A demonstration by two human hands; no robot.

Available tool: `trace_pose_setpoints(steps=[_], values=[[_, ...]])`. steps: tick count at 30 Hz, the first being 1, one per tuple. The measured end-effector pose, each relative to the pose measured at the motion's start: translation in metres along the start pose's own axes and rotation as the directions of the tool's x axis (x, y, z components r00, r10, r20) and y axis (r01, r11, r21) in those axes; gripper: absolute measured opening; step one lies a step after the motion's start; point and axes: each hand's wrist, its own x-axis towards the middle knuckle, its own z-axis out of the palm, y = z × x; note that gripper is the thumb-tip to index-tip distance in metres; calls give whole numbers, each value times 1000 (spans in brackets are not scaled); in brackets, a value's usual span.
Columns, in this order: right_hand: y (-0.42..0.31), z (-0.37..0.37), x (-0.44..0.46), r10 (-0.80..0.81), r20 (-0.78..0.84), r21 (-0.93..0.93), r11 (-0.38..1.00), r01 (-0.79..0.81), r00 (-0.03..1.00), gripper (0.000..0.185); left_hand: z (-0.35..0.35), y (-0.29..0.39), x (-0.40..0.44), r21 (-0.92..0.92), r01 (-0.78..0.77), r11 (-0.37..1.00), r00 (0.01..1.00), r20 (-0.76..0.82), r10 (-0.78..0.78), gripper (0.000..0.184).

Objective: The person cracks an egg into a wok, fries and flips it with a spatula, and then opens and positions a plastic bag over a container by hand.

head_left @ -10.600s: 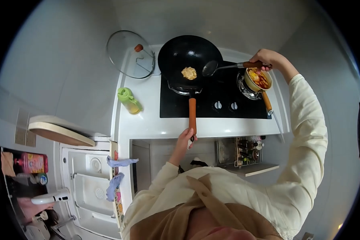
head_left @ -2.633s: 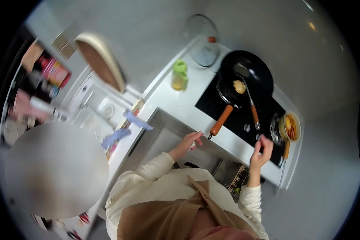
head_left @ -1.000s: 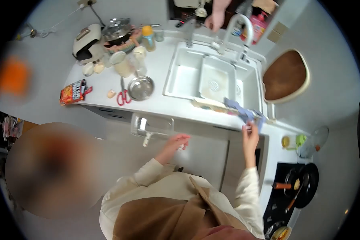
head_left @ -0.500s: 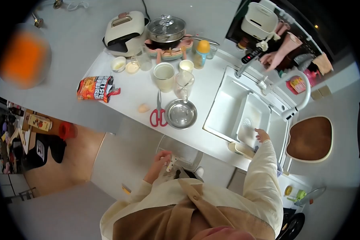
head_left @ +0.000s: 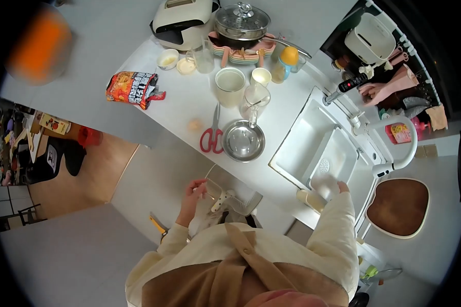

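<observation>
My left hand is in front of the counter with its fingers loosely bent and apart. It is beside a clear bin with a white spotted handle piece; I see nothing in its grasp. Over the sink, my right hand reaches down at the near edge of the white drain basket. Its fingers are mostly hidden, so any hold cannot be made out. A cream oblong holder is close by on the sink's front rim.
On the counter are red-handled scissors, a steel bowl, a glass jug, a cream pot and an orange snack bag. A white faucet arches beside the sink. A yellow-handled tool shows at lower left.
My left hand has drawn left, away from the bin's handle piece. My right hand has shifted towards me over the basket, its fingers now less visible. The whole view has shifted.
</observation>
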Motion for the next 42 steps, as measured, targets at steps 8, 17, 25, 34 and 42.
trace_pose_setpoints(steps=[8,17,25,34,42], values=[[-46,-36,8,220,135,481,838,-258,966,29,2,-9,12,-171,-29,985,998,45,37,27],[-152,-79,-1,158,-22,-95,983,-159,987,30,-33,-1,-2,-14,-89,996,996,-19,89,30],[-278,-187,-92,264,-768,408,904,127,584,35,-68,0,-24,-33,24,999,999,37,-23,32],[-550,-178,-313,-786,-380,489,278,827,489,49,-22,-38,-76,-253,22,967,965,258,46,42],[-666,-152,-335,-758,-444,563,179,807,479,30,-126,-3,-111,-536,47,843,984,169,53,54]])
